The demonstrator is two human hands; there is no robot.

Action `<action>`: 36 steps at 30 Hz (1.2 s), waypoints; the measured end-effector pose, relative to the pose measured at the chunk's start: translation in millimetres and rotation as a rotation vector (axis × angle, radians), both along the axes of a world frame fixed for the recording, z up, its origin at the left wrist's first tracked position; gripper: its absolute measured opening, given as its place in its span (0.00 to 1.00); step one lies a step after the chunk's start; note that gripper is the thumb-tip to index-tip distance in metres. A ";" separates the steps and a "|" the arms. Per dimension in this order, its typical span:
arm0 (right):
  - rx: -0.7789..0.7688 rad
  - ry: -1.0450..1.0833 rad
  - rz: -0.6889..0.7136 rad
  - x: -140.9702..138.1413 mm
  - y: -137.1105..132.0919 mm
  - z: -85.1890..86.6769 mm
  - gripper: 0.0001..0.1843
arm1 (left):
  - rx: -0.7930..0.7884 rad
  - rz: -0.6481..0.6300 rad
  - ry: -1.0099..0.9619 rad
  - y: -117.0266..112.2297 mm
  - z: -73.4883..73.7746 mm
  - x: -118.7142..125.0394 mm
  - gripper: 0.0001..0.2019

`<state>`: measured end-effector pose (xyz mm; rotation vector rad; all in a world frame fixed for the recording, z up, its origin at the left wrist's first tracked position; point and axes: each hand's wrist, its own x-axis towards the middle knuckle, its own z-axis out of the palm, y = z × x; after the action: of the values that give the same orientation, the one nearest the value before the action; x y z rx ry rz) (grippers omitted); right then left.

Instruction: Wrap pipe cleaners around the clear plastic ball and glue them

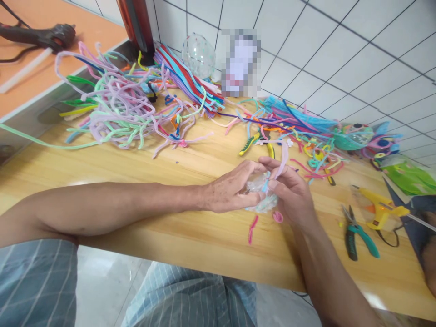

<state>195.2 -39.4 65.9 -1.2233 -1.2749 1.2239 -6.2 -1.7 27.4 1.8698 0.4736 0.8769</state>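
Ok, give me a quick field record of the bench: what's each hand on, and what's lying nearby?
left hand: holds clear ball
right hand: pinches pink pipe cleaner above the ball
right of hands: teal pliers, yellow glue gun
far side: loose pipe cleaner pile, second clear ball
surface: wooden table

Both hands worked together over the wooden table (163,168).
The left hand (235,188) held a clear plastic piece (262,204), and the right hand (293,196) pinched a pale pink pipe cleaner (283,161) just above it; teal pliers (354,230) lay nearby.
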 end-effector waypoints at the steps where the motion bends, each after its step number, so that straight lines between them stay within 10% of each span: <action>1: -0.002 -0.004 -0.004 -0.5 -0.1 0.0 0.09 | -0.002 -0.003 0.002 0.1 0.0 -0.2 0.23; 36: -0.012 0.081 -0.027 -0.7 3.8 -0.5 0.14 | 0.285 0.049 -0.086 9.4 -14.9 4.0 0.34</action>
<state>194.4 -35.6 65.4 -1.1837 -1.1898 1.2504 -2.2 7.8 12.5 2.0743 0.3566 1.0999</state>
